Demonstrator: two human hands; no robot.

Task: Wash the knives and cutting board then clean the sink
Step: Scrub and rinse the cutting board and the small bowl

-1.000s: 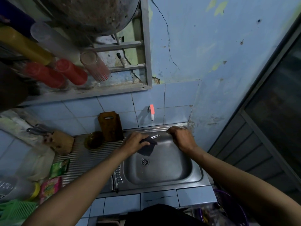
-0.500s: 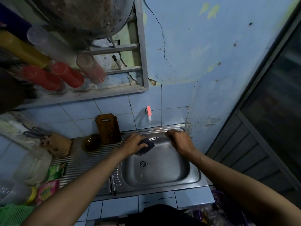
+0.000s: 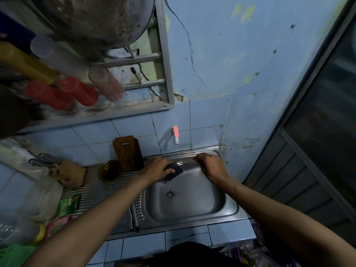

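Note:
Over the far side of the steel sink (image 3: 192, 201), my left hand (image 3: 159, 168) grips a dark sponge (image 3: 174, 171). My right hand (image 3: 211, 166) is curled around a knife handle; a short stretch of the knife's blade (image 3: 185, 162) shows between the two hands, its tip under the sponge. The wooden cutting board (image 3: 128, 153) leans upright against the blue tiles left of the sink. A wooden block (image 3: 68, 173) with knife handles (image 3: 41, 160) sticking out stands on the drainboard at the left.
A tap with a red handle (image 3: 175, 134) juts from the tiles above the sink. A brown glass bowl (image 3: 108, 169) sits on the ribbed drainboard (image 3: 107, 187). Packets and plastic containers (image 3: 65, 207) crowd the left. Cups hang on a rack (image 3: 77, 89) overhead. A dark door (image 3: 317, 132) stands right.
Both hands stay at the sink's far rim; my left hand with the sponge has shifted slightly along the blade. The head view has drifted a little.

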